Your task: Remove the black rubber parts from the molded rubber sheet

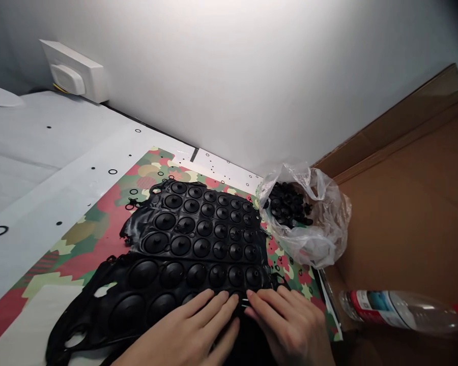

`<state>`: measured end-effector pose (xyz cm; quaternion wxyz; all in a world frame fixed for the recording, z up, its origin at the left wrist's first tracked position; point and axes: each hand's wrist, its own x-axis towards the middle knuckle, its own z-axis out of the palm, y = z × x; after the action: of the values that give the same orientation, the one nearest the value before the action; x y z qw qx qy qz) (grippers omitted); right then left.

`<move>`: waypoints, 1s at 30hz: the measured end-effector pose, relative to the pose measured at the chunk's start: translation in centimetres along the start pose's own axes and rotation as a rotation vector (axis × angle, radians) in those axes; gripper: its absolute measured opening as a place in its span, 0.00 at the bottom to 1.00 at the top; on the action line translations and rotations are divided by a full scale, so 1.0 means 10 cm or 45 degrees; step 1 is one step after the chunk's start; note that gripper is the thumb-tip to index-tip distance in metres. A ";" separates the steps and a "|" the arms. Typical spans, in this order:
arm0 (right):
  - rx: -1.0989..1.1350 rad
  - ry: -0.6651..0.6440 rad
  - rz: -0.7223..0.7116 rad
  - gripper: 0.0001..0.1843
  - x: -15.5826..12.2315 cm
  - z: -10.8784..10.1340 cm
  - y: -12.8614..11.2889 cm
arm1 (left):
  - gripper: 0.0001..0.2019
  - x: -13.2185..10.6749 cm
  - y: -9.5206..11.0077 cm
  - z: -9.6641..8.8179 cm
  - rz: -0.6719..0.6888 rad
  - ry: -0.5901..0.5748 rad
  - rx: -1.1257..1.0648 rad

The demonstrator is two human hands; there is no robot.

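Note:
Two black rubber moulded sheets with rows of round domed parts lie on a patterned red-and-green mat (95, 239). The far sheet (198, 223) is whole. On the near sheet (152, 295) both my hands rest at its right end. My left hand (191, 333) lies with fingers stretched forward and pressed on the rubber. My right hand (290, 325) mirrors it, fingertips pinching a thin edge of the sheet between the two hands. What the fingertips grip is small and partly hidden.
A clear plastic bag (309, 218) holds several loose black rubber parts. A plastic bottle (400, 310) lies on its side on brown cardboard (404, 203) at right. Small black rings are scattered over the white tabletop (41, 168). A white wall socket (74, 71) sits far left.

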<state>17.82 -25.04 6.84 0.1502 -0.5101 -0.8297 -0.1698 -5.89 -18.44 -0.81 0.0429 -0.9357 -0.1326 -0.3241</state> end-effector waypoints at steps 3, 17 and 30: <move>-0.021 -0.041 -0.040 0.16 0.00 -0.04 0.01 | 0.20 -0.10 0.17 0.08 -0.077 -0.008 0.118; -0.313 -0.224 -0.342 0.22 0.17 -0.22 -0.04 | 0.25 -0.02 0.60 0.25 -0.377 0.037 0.109; -0.355 -0.228 -0.324 0.21 0.21 -0.13 -0.14 | 0.26 -0.03 0.65 0.28 -0.332 0.018 0.146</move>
<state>15.79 -24.54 8.70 -0.0190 -0.4300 -0.8660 -0.2545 -2.65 -24.26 -3.16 0.0547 -0.9043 -0.2709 -0.3255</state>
